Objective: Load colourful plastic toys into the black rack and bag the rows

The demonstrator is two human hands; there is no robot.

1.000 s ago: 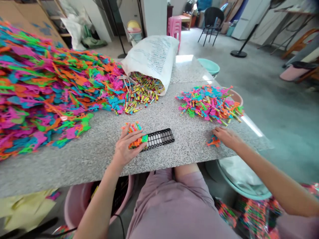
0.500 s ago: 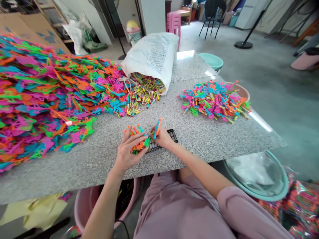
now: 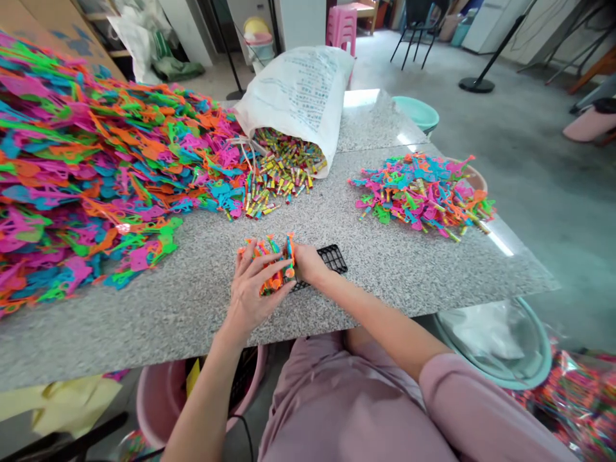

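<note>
On the granite table, a row of small plastic toys [image 3: 276, 280] in orange, green and blue stands packed in a black mesh tray [image 3: 333, 258]. My left hand [image 3: 253, 282] curves over the row from the left, its fingers wrapped round the toys. Close to it, my right hand [image 3: 310, 264] is closed on an orange and blue plastic toy [image 3: 289, 251], at the row's right end. Its fingertips are partly hidden behind that toy. The right part of the tray shows bare mesh.
A large heap of colourful plastic pieces [image 3: 120, 173] covers the left of the table [image 3: 409, 269]. A white sack [image 3: 298, 90] spills small printed tubes [image 3: 283, 173]. Toys with tubes attached lie in a smaller pile [image 3: 418, 192] at right. Basins stand below the front edge.
My right hand has brought the toy from above the tray left and down against the row. The left hand stays over the row. The view has shifted slightly.
</note>
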